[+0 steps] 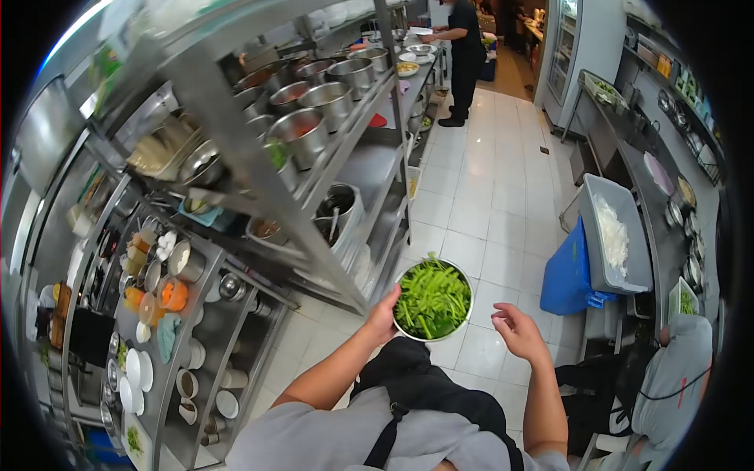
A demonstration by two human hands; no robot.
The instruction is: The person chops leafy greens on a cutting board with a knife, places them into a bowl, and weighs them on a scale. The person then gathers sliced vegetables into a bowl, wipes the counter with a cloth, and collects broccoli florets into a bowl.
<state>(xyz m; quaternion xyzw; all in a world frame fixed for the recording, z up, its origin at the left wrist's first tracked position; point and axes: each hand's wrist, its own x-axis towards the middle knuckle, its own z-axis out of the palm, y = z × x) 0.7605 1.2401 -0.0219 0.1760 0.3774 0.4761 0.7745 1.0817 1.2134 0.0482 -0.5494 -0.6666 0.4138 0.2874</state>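
My left hand (383, 315) grips the rim of a round bowl (470, 312) at its left side, in front of my body. Cut green vegetables (432, 297), stalks and leaves, fill the bowl nearly to the brim. To the right of the bowl, apart from it, my right hand (518, 330) hangs in the air with its fingers loosely bent and nothing in them. Most of my left fingers are hidden beneath the bowl.
At left, a steel shelf (345, 145) carries several pots, beside a counter (149, 314) with bowls and containers. On the right are a grey tub (605, 188), a blue bin (567, 271) and a person in grey (679, 385). Another person (467, 55) stands farther down the aisle.
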